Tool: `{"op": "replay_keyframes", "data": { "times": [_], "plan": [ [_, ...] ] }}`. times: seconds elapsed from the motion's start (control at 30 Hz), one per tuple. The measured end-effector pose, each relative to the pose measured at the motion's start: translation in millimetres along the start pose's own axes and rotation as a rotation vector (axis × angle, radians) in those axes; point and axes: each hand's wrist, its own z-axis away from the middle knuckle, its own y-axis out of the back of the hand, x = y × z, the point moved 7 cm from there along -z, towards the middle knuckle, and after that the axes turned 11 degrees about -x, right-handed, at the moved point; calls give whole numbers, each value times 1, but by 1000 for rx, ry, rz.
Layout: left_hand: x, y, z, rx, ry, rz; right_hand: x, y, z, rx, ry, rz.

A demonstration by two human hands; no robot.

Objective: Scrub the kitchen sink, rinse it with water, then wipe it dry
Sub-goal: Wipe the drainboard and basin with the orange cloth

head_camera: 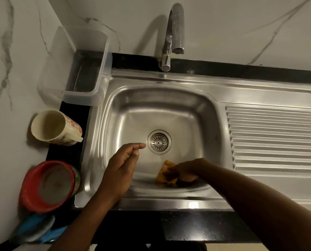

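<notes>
Presses an orange pad (164, 175) onto the near floor of the steel sink (160, 109) with the right hand (185, 172), fingers curled over the pad and gripping it. Holds the left hand (121, 169) above the basin, just left of the drain (159, 141), fingers nearly straight and loose, thumb close under them, grasping nothing. At the back rim, a tap (172, 33). Left of the sink on the dark surface (187, 229): clear tub (82, 96), cream mug (55, 127), red bowl (25, 194).

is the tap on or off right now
Off. No water falls from the tap spout, and nothing flows around the drain in the sink.
</notes>
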Motion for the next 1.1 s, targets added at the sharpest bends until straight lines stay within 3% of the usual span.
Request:
{"op": "replay_keyframes", "data": {
  "times": [0.1, 0.27, 0.5, 0.57, 0.73, 0.8, 0.9, 1.0, 1.1],
  "plan": [
    [3, -6, 3, 16, -6, 19, -6, 0, 27, -173, -91, -103],
    [13, -21, 12, 24, -16, 6, 25, -12, 43, -184, -392, 29],
    [19, -40, 19, 9, 3, -50, 14, -1, 58, -111, -392, 51],
    [21, -44, 21, 5, 16, -86, 6, 3, 67, -67, -383, -43],
    [25, -50, 20, 11, 45, -155, -34, 24, 114, 117, -172, -280],
    [29, -53, 20, 24, 46, -185, -47, 34, 132, 254, -28, -310],
    [35, -54, 19, 40, 68, -185, -55, 44, 150, 471, 197, -563],
    [49, -54, 20, 73, 41, -77, -71, 51, 170, 680, 418, -736],
    [65, -52, 21, 148, 46, 110, -93, 53, 184, 834, 538, -628]
  ]
}}
